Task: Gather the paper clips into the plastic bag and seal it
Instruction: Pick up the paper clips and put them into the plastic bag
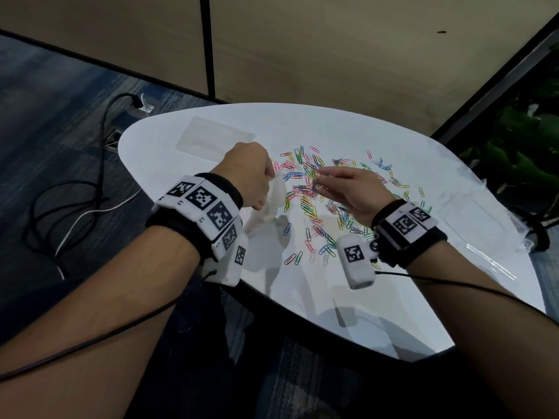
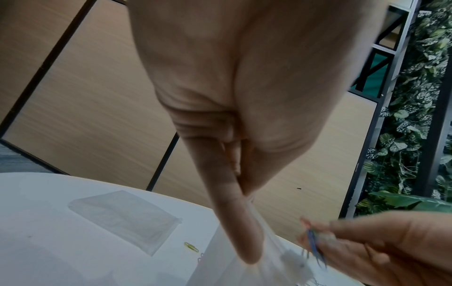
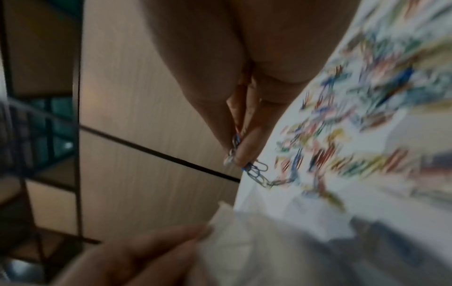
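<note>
Several coloured paper clips [image 1: 326, 189] lie scattered across the middle of the white table [image 1: 302, 285]. My left hand [image 1: 251, 173] pinches the top edge of a translucent plastic bag [image 1: 269, 204], which hangs crumpled just above the table's left part. The bag [image 2: 247, 257] shows below my left fingers [image 2: 234, 222] in the left wrist view. My right hand [image 1: 341, 182] hovers over the pile and pinches a few blue clips [image 3: 254, 172] between thumb and fingers, close to the bag's mouth. The right wrist view is blurred.
Another flat clear bag [image 1: 214, 139] lies at the table's far left. More clear plastic bags [image 1: 475, 219] sit at the right edge. Cables [image 1: 75, 192] trail on the carpet to the left. Wall panels stand behind, with plants [image 1: 520, 140] at the right.
</note>
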The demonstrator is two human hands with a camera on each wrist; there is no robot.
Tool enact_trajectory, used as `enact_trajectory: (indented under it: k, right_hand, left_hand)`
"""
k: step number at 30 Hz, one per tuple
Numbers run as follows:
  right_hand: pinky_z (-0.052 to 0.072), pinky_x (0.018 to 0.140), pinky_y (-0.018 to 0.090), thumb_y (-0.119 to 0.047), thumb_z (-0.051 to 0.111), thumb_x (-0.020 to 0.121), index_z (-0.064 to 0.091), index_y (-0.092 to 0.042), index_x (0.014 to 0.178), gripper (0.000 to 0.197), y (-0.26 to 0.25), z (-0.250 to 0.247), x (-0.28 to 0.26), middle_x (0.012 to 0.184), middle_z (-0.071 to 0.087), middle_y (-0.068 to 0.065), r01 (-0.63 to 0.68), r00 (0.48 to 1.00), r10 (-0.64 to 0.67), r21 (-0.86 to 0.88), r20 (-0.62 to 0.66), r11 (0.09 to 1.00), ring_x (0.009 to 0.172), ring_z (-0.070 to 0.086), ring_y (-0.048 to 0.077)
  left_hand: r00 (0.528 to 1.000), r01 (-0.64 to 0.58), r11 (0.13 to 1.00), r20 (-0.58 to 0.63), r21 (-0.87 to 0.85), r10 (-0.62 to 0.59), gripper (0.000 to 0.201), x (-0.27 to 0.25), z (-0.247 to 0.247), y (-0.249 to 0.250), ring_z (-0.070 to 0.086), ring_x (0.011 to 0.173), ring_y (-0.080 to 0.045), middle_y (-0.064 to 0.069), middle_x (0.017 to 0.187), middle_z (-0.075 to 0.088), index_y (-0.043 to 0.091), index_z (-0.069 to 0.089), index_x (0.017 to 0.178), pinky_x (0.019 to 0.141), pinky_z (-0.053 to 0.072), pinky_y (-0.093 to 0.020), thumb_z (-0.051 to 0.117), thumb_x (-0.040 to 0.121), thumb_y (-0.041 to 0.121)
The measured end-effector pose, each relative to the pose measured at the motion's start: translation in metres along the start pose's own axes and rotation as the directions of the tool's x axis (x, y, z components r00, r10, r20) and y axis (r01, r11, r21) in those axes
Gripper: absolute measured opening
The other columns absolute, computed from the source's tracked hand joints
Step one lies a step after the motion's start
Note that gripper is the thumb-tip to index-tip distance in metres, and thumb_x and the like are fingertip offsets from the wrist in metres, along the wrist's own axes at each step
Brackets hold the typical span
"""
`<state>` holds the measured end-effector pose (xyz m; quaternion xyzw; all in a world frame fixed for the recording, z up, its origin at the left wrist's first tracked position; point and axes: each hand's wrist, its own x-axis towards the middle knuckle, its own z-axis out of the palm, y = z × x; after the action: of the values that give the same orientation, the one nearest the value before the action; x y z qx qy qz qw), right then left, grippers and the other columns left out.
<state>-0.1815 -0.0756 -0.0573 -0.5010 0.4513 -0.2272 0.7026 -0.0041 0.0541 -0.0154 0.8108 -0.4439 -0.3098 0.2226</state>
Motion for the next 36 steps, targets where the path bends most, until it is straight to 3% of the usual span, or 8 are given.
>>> enact_trajectory:
  k: [6, 10, 12, 15, 21, 25, 32, 36]
  right_hand:
    - [0.059, 0.077, 0.023, 0.008, 0.063, 0.086, 0.063, 0.004, 0.107, 0.022, 0.004, 0.049, -0.019, 0.097, 0.070, 0.020, -0.115, 0.987, 0.085, 0.241, 0.134, 0.964, 0.091, 0.070, 0.026]
    - [0.059, 0.080, 0.027, 0.011, 0.068, 0.078, 0.071, -0.006, 0.093, 0.023, 0.021, 0.071, -0.023, 0.094, 0.072, 0.017, 0.109, 0.991, -0.093, -0.163, 0.101, 0.981, 0.081, 0.070, 0.022]
    - [0.058, 0.080, 0.026, 0.005, 0.071, 0.073, 0.077, -0.010, 0.092, 0.025, 0.026, 0.075, -0.022, 0.087, 0.076, 0.007, 0.269, 0.963, -0.246, -0.452, 0.110, 0.850, 0.080, 0.071, 0.015]
    - [0.042, 0.060, 0.005, -0.002, 0.064, 0.075, 0.077, -0.011, 0.079, 0.016, 0.026, 0.083, -0.024, 0.061, 0.066, -0.006, 0.422, 0.893, -0.398, -0.697, 0.210, 0.580, 0.055, 0.057, -0.006]
    - [0.027, 0.046, 0.011, 0.002, 0.057, 0.078, 0.073, -0.010, 0.068, 0.022, 0.025, 0.090, -0.023, 0.045, 0.042, -0.016, 0.464, 0.858, -0.407, -0.813, 0.313, 0.352, 0.043, 0.041, 0.004]
    - [0.039, 0.055, 0.026, -0.001, 0.060, 0.078, 0.075, -0.007, 0.070, 0.018, 0.020, 0.091, -0.024, 0.054, 0.062, 0.004, 0.524, 0.820, -0.385, -0.825, 0.423, 0.209, 0.051, 0.045, 0.017]
    - [0.058, 0.074, 0.024, -0.001, 0.064, 0.077, 0.077, -0.010, 0.088, 0.019, 0.012, 0.081, -0.026, 0.084, 0.076, 0.000, 0.554, 0.821, -0.426, -0.710, 0.380, 0.435, 0.078, 0.071, 0.007]
    - [0.058, 0.065, 0.020, -0.008, 0.068, 0.080, 0.076, -0.013, 0.082, 0.009, 0.011, 0.070, -0.030, 0.077, 0.073, -0.004, 0.596, 0.766, -0.596, -0.613, 0.241, 0.518, 0.069, 0.069, 0.005]
  left_hand:
    - [1.000, -0.006, 1.000, -0.015, -0.022, 0.006, 0.021, -0.001, 0.002, -0.001, 0.074, 0.059, -0.022, -0.013, 0.074, 0.075, 0.007, 0.070, 0.115, 0.070, 0.065, -0.035, 0.056, 0.099, 0.002]
    - [1.000, -0.007, 0.999, -0.011, -0.032, 0.006, 0.021, -0.005, 0.000, 0.000, 0.076, 0.066, -0.027, -0.015, 0.076, 0.075, 0.006, 0.072, 0.108, 0.073, 0.065, -0.040, 0.056, 0.097, -0.002]
    - [1.000, -0.016, 0.999, -0.016, -0.028, 0.016, 0.021, -0.007, -0.001, 0.000, 0.076, 0.065, -0.028, -0.016, 0.076, 0.075, 0.005, 0.073, 0.104, 0.073, 0.065, -0.039, 0.055, 0.096, -0.003]
    - [0.999, -0.035, 0.999, -0.010, 0.001, 0.035, 0.021, -0.008, 0.000, 0.001, 0.076, 0.065, -0.027, -0.014, 0.076, 0.073, 0.005, 0.074, 0.101, 0.072, 0.065, -0.038, 0.057, 0.094, -0.005]
    - [0.999, -0.041, 0.999, 0.000, 0.036, 0.041, 0.026, -0.008, -0.002, 0.000, 0.077, 0.068, -0.028, -0.007, 0.070, 0.068, 0.007, 0.076, 0.095, 0.075, 0.065, -0.039, 0.052, 0.092, -0.004]
    - [0.998, -0.055, 0.997, -0.008, 0.058, 0.056, 0.030, -0.008, -0.001, 0.000, 0.076, 0.076, -0.029, -0.008, 0.071, 0.069, 0.007, 0.078, 0.097, 0.079, 0.064, -0.039, 0.051, 0.091, -0.006]
    - [0.998, -0.046, 0.998, -0.035, 0.038, 0.048, 0.025, -0.001, -0.003, -0.006, 0.076, 0.078, -0.031, -0.017, 0.079, 0.077, 0.004, 0.078, 0.098, 0.080, 0.064, -0.040, 0.058, 0.087, -0.008]
    - [0.999, -0.019, 1.000, -0.049, 0.021, 0.020, 0.028, 0.002, 0.001, -0.012, 0.076, 0.077, -0.031, -0.014, 0.084, 0.075, 0.006, 0.074, 0.110, 0.077, 0.064, -0.041, 0.065, 0.087, -0.007]
